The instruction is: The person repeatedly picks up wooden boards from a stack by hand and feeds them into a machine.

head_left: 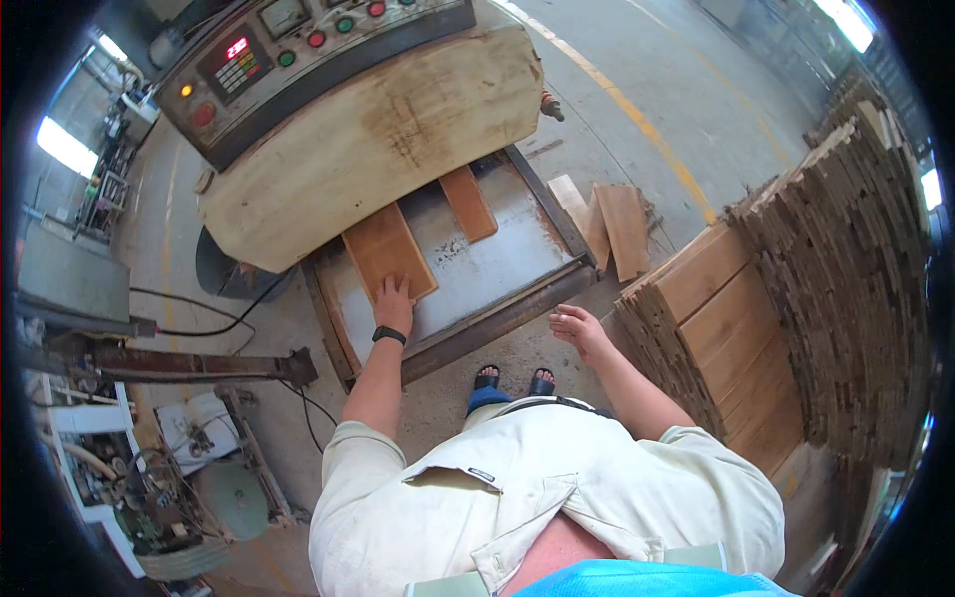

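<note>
My left hand (394, 306), with a dark band at its wrist, lies on the near end of a brown wooden board (388, 251). Its fingers are stretched out on the board's surface. That board rests on the grey metal bed (463, 291) of a machine, and its far end runs under a stained cream-coloured cover (378, 139). To its right, a narrower wooden board (468, 204) also reaches out from below the cover. My right hand (580, 331) hangs in the air beyond the bed's near right corner, fingers loosely bent and apart, holding nothing.
Above the cover sits a control panel (318, 50) with buttons and a lit red display. Tall stacks of wooden boards (736, 328) stand close on my right. Loose wood pieces (622, 229) lie on the floor beside the bed. Cables (214, 332) and a metal beam (199, 363) are on the left.
</note>
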